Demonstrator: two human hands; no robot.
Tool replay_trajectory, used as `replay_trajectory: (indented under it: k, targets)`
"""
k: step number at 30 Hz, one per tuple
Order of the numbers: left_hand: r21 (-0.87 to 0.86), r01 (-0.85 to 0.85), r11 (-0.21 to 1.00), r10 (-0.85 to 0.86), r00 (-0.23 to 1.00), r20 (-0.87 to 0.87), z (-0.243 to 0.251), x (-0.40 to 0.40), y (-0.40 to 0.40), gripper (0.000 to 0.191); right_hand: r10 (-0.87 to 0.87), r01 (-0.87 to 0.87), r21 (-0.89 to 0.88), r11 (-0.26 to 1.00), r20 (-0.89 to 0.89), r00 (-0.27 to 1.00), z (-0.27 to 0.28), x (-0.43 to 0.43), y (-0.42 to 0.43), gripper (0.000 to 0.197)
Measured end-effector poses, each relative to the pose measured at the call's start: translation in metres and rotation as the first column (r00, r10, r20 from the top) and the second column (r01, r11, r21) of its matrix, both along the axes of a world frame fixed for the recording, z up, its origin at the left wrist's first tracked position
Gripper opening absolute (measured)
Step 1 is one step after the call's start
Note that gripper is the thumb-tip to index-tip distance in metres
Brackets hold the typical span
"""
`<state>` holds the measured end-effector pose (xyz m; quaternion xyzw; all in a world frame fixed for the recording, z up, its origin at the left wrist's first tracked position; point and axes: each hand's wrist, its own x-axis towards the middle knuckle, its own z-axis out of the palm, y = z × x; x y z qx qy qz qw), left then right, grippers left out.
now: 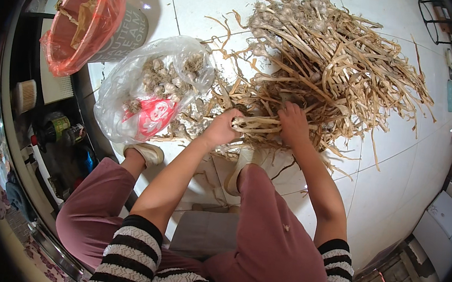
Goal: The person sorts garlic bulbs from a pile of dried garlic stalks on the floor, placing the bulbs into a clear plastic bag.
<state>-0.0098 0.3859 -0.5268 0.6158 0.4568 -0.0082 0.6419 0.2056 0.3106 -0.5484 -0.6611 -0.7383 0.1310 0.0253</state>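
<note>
A bundle of dried garlic stalks point(258, 124) lies crosswise in front of me, its pale cut ends facing left. My left hand point(224, 128) curls around those ends. Farther right along the same bundle, my right hand point(294, 125) grips it from above, its fingers over the far side; its thumb is hard to make out. Beyond my hands spreads a big heap of dried garlic plants point(331, 65), bulbs at the upper left and leafy tops to the right. Left of my left hand, a clear plastic bag point(111, 101) with a red print holds several trimmed garlic bulbs point(170, 88).
A bin lined with a red plastic bag point(119, 2) stands at the upper left, dry husks inside. Low shelving with bottles point(57, 129) runs along the left. Loose scraps litter the white tiled floor point(391, 165). Between my legs is a grey stool point(205, 232). Cabinets point(443, 215) line the right.
</note>
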Motion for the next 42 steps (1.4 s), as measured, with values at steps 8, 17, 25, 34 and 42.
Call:
replay_trajectory:
  k: [8,17,25,34,42]
  targets:
    - [-0.248,-0.047,0.968,0.052,0.999,0.012,0.008,-0.008,0.004,0.028,-0.017,-0.023,-0.071,0.997,-0.509,0.861,0.036,-0.049,0.019,0.027]
    - [-0.497,-0.245,0.832,0.309,0.950,0.050,0.028,-0.014,0.024,0.009,-0.014,-0.090,-0.186,0.978,-0.497,0.868,0.044,-0.049,0.037,0.017]
    - [0.112,-0.026,0.993,0.042,0.989,-0.139,0.022,-0.017,0.029,0.016,0.001,-0.034,-0.136,0.990,-0.236,0.972,0.058,-0.062,0.034,0.016]
    - [0.008,-0.151,0.988,0.152,0.987,-0.050,0.021,-0.042,0.036,0.018,-0.134,0.078,-0.224,0.972,-0.250,0.959,0.102,-0.086,0.019,0.019]
    - [0.302,-0.443,0.844,0.460,0.888,0.016,-0.015,-0.082,0.053,0.018,-0.176,0.025,-0.253,0.967,-0.596,0.783,0.046,-0.114,0.021,0.036]
